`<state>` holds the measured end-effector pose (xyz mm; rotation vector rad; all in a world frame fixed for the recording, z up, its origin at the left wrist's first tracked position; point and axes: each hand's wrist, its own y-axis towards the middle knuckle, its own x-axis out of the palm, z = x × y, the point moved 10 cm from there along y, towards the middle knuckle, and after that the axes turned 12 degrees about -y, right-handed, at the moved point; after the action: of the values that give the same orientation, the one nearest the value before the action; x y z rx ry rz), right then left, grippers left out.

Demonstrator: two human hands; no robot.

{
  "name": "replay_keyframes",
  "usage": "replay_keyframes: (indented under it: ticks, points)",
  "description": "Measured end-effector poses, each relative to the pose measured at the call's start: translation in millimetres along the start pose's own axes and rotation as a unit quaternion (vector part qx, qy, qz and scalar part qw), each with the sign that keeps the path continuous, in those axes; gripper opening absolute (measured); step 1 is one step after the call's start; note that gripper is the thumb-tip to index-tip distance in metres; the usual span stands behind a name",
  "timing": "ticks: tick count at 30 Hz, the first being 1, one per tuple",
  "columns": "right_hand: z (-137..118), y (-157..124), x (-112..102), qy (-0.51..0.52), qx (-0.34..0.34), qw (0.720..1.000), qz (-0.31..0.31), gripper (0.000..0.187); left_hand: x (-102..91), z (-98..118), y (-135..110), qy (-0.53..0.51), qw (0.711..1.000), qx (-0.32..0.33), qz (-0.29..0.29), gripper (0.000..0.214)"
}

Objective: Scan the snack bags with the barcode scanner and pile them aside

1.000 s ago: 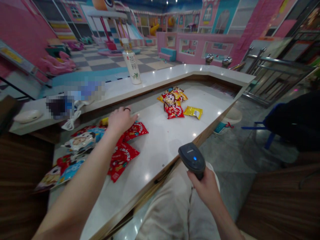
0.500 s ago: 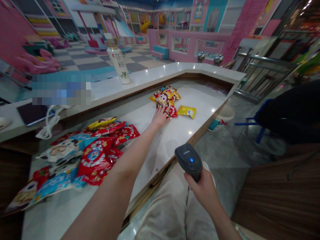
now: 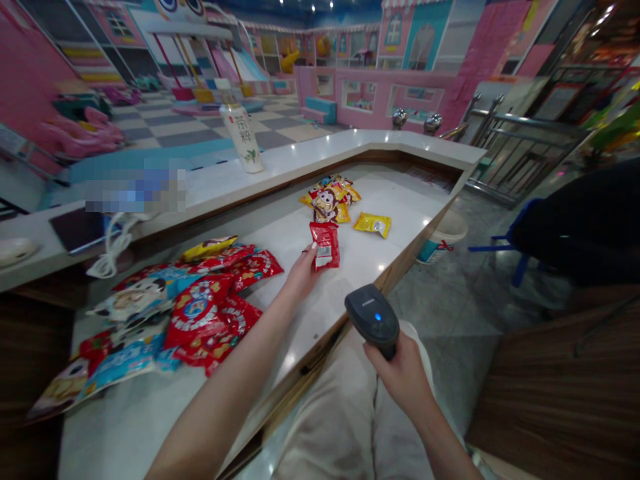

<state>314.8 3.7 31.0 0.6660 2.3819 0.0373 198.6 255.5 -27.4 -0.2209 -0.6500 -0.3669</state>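
My left hand (image 3: 303,272) is closed on the edge of a small red snack packet (image 3: 326,241), whose white barcode label faces up. In my right hand (image 3: 400,370) I grip a dark handheld barcode scanner (image 3: 373,319) with a blue light on top, above my lap. Just beyond the red packet lies a small pile of yellow and brown snack packets (image 3: 327,202). A single yellow packet (image 3: 373,225) lies to the right of that pile. Left of my forearm is a heap of larger red snack bags (image 3: 203,317) and blue-and-white snack bags (image 3: 131,350).
A raised white ledge (image 3: 300,148) runs behind the desk, carrying a labelled drink bottle (image 3: 241,137) and a coiled white cable (image 3: 113,250). A bucket (image 3: 447,230) stands on the floor at the right, near a blue stool (image 3: 523,233).
My left hand has pulled the red packet away from the pile, toward me, and its label side now shows. The scanner stays nearly where it was.
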Motion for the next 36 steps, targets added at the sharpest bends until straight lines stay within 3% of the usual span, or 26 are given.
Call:
replay_keyframes:
  ticks: [2, 4, 12, 19, 26, 32, 36]
  points:
    - [-4.5, -0.6, 0.2, 0.001, -0.004, 1.000, -0.001, 0.016, -3.8, -16.0, -21.4, -0.098, 0.992, -0.076, 0.014, 0.025]
    - [-9.3, -1.2, 2.2, 0.004, -0.013, 1.000, -0.004, 0.016, -6.5, -23.3, -34.6, -0.138, 0.984, -0.107, 0.024, 0.023]
    - [-14.1, -5.2, 21.2, 0.001, -0.027, 0.999, -0.027, 0.016, -9.1, -20.4, -35.9, -0.139, 0.989, -0.047, 0.030, 0.022]
    - [-22.0, -4.4, 25.9, 0.007, -0.036, 0.999, -0.027, 0.013, -8.8, -17.5, -37.6, -0.126, 0.991, -0.028, 0.039, 0.035]
    - [-24.2, -6.2, 29.4, 0.008, -0.038, 0.999, -0.037, 0.017, -17.2, -18.5, -37.3, -0.134, 0.986, -0.001, 0.099, 0.030]
    - [-22.2, -5.8, 30.2, 0.006, -0.040, 0.999, -0.033, 0.017, -4.4, -20.8, -38.0, -0.154, 0.986, -0.055, 0.024, 0.036]
    - [-19.6, -4.3, 30.9, -0.005, -0.035, 0.999, -0.030, 0.016, -3.9, -18.9, -39.1, -0.158, 0.986, -0.059, 0.020, 0.039]
